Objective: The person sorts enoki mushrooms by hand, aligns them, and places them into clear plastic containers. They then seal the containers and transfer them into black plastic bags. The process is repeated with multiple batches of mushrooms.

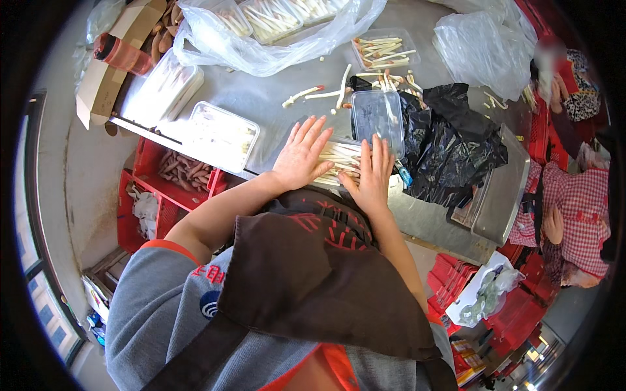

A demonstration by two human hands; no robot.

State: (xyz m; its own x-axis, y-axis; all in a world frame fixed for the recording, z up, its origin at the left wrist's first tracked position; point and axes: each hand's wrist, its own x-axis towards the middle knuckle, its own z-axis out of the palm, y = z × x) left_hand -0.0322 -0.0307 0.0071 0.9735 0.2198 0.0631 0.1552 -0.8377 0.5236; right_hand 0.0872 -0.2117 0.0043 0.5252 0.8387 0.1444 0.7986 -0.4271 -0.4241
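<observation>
A clear plastic tray (334, 184) full of pale vegetable stalks (346, 157) lies at the table edge close to my body. My left hand (302, 155) rests over its left end, fingers spread and pointing away from me. Across the right end lies my right hand (369, 172), fairly flat, its thumb touching the stalks. Neither hand is closed around anything. Just beyond the tray is a clear plastic container (376, 117). Loose stalks (386, 83), some with reddish tips, are scattered farther back.
A crumpled black plastic bag (455, 141) and a metal tray (503, 190) lie right. Filled trays stand left, one a stalk tray (226, 134). Clear plastic film (264, 56) borders trays behind. Red crates (166, 181) sit below left. A co-worker in a checked garment (579, 205) is at right.
</observation>
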